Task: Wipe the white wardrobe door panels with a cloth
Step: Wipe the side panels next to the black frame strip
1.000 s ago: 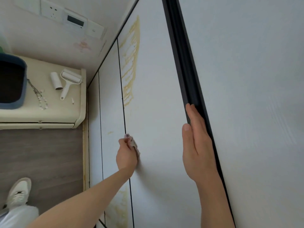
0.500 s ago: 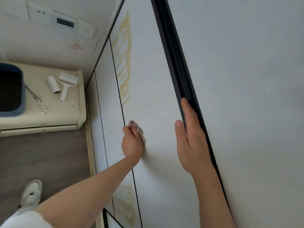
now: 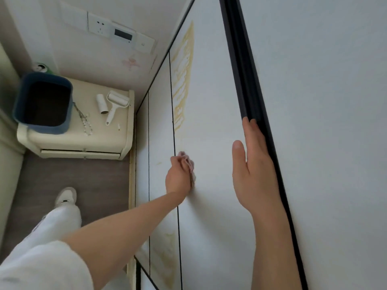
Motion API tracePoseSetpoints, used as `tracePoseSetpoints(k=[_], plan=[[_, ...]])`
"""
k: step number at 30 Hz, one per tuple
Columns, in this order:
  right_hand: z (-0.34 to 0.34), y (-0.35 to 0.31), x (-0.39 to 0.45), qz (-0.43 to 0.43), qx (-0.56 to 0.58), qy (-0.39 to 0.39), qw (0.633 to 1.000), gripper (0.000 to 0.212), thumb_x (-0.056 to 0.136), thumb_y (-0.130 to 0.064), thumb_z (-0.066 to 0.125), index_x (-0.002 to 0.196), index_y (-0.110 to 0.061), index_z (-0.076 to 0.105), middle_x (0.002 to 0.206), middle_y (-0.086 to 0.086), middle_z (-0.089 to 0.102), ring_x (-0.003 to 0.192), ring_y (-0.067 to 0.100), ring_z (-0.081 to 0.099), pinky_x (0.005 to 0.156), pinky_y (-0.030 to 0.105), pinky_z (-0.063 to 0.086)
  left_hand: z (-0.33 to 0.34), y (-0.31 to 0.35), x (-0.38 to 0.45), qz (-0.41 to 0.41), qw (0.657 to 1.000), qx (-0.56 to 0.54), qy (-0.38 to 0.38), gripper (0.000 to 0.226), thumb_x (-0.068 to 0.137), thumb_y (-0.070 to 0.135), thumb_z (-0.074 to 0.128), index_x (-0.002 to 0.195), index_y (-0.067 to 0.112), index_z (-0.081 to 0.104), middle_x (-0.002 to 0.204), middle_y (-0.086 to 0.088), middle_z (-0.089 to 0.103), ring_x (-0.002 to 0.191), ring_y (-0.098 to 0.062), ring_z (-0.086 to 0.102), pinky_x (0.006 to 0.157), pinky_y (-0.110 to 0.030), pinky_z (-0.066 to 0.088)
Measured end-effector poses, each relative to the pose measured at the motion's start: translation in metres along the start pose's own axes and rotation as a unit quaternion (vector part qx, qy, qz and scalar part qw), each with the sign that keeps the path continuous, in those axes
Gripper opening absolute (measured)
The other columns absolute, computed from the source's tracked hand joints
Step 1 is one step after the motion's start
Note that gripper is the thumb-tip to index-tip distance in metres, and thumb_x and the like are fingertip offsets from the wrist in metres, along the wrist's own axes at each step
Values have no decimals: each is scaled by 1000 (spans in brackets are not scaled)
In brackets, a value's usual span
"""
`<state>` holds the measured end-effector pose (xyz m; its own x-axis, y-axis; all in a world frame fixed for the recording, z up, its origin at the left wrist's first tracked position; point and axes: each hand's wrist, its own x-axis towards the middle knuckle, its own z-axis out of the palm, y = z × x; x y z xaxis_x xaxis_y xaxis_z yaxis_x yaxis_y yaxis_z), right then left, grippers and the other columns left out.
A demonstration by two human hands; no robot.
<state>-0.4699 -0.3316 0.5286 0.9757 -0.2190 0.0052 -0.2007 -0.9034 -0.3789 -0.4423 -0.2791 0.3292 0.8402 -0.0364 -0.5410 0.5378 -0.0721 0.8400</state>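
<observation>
One small pinkish cloth [image 3: 189,164], bunched, pinched by left-hand fingers [image 3: 178,164] against streaked white door panel [image 3: 211,114].

Soft daylight, perhaps slight edge blur

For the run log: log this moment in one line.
left hand presses cloth on door panel | right hand flat by black frame | yellow stain unwiped
</observation>
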Motion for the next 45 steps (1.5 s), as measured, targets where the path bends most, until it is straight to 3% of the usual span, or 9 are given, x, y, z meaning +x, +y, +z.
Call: tracePoseSetpoints(k=[3, 12, 19, 27, 33, 35, 40, 43, 45], plan=[[3, 0, 1, -11, -16, 2, 1000, 59, 106, -40, 26, 163, -27, 17, 170, -10, 11, 149, -12, 5, 112, -1, 3, -3, -6, 2, -58, 997, -40, -3, 16, 108, 18, 29, 98, 19, 40, 70, 1, 59, 40, 1, 52, 41, -9, 36], [2, -14, 36, 12, 38, 7, 999, 55, 107, -28, 30, 162, -21, 23, 169, -4, 22, 153, 0, 18, 122, 15, 15, 5, 85, -18, 366, 925, -85, -63, 20, 93, 29, 52, 106, 44, 49, 101, 8, 63, 70, -4, 60, 62, -21, 44], [6, -21, 72, 14, -15, 4, 1000, 51, 111, -19, 33, 162, -19, 24, 171, 1, 15, 154, 5, 14, 115, 4, 9, -2, 26, 64, 29, 999, 31, 6, 13, 109, 22, 31, 109, 14, 41, 72, 5, 57, 66, -23, 64, 52, -32, 36], [8, -33, 106, 35, -1, -8, 999, 52, 110, -26, 34, 162, -26, 23, 171, -7, 11, 150, -7, 11, 113, 1, 6, 4, 119, -1, 294, 951, -19, -98, 25, 80, 29, 68, 99, 29, 52, 74, 24, 54, 72, 18, 57, 57, -4, 41], [10, -35, 120, 19, 22, 10, 1000, 55, 107, -29, 32, 161, -19, 27, 169, -1, 20, 154, 1, 14, 117, 6, 10, -11, 75, 85, 81, 997, -11, -10, 7, 108, 23, 37, 103, 25, 41, 70, 11, 59, 56, -5, 61, 52, -26, 42], [9, -36, 118, 25, 32, -2, 999, 55, 107, -28, 32, 161, -21, 26, 170, -1, 19, 154, 0, 15, 117, 6, 11, -13, 89, 71, 112, 993, -28, -34, 5, 108, 18, 39, 104, 19, 42, 70, 6, 59, 54, 1, 59, 46, -11, 38], [3, -42, 121, 48, 45, -16, 998, 53, 109, -25, 33, 161, -28, 26, 171, -7, 13, 153, 0, 17, 122, 15, 14, -12, 139, 26, 284, 943, -28, -171, 28, 84, 25, 63, 111, 27, 56, 89, 18, 62, 77, 5, 61, 65, -15, 50], [3, -46, 133, 51, 41, -22, 998, 51, 111, -21, 34, 161, -27, 27, 171, -7, 12, 153, -1, 13, 115, 3, 8, -11, 126, 53, 329, 932, 17, -150, 22, 87, 24, 59, 103, 33, 46, 81, 17, 57, 67, 6, 58, 56, -12, 44], [5, -46, 148, 44, 37, -16, 998, 50, 111, -19, 34, 160, -24, 28, 171, -4, 14, 152, -1, 13, 111, 0, 8, -10, 95, 91, 254, 962, 31, -95, 21, 99, 17, 52, 100, 33, 39, 74, 13, 58, 61, -5, 59, 53, -21, 40]])
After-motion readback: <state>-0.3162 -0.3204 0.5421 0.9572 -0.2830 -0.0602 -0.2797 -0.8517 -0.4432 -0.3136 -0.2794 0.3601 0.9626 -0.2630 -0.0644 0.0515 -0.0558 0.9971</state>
